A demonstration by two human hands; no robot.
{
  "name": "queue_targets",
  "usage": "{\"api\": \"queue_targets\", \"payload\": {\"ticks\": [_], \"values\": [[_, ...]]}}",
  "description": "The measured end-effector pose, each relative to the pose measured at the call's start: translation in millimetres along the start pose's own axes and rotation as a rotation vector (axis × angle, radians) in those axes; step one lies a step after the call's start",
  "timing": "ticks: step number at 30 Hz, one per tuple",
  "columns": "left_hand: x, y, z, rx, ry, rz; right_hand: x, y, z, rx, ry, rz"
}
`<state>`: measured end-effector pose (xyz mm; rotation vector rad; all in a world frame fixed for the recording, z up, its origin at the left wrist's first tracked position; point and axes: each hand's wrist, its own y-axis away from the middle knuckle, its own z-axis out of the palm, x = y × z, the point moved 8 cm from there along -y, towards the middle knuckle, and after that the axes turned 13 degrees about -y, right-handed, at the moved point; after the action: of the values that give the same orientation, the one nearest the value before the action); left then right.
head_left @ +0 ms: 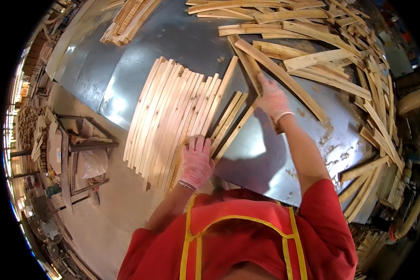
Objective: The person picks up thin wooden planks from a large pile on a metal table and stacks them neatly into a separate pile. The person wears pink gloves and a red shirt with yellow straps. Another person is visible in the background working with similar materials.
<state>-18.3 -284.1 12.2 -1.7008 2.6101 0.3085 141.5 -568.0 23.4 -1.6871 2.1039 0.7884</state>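
Both my hands wear pale pink knit gloves. My right hand (273, 100) is wrapped round a wooden strip (247, 63) that slants over the metal table; its fingertips are partly hidden. My left hand (197, 161) lies with fingers stretched over the near ends of a row of pale wooden strips (165, 112), laid side by side and jutting past the table edge. Between my hands, a few loose strips (229, 114) lie at a slant, a little apart from the row. Another long strip (282, 77) crosses close beside my right hand.
A messy heap of wooden strips (312, 60) covers the table's far right side. A small bundle of strips (130, 21) lies at the far left of the metal table (168, 35). On the floor at left stands a frame stand (70, 154) with a plastic bag (92, 163).
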Motion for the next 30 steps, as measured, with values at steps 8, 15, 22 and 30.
{"api": "queue_targets", "payload": {"ticks": [8,15,22,30], "values": [[25.1,-0.4,-18.6,-0.146,0.058,-0.099,108.3,-42.6,-70.9,0.188,0.409,-0.198],[31.5,9.4,7.6,0.122,-0.167,0.051,138.7,-17.7,-65.0,-0.04,-0.013,0.09],[7.2,14.7,24.9,-0.235,0.053,-0.047,106.9,174.8,69.9,-0.214,-1.652,0.456],[-28.7,7.4,16.1,-0.511,0.309,-0.081,-22.4,227.4,196.4,-0.432,-1.445,0.5]]}}
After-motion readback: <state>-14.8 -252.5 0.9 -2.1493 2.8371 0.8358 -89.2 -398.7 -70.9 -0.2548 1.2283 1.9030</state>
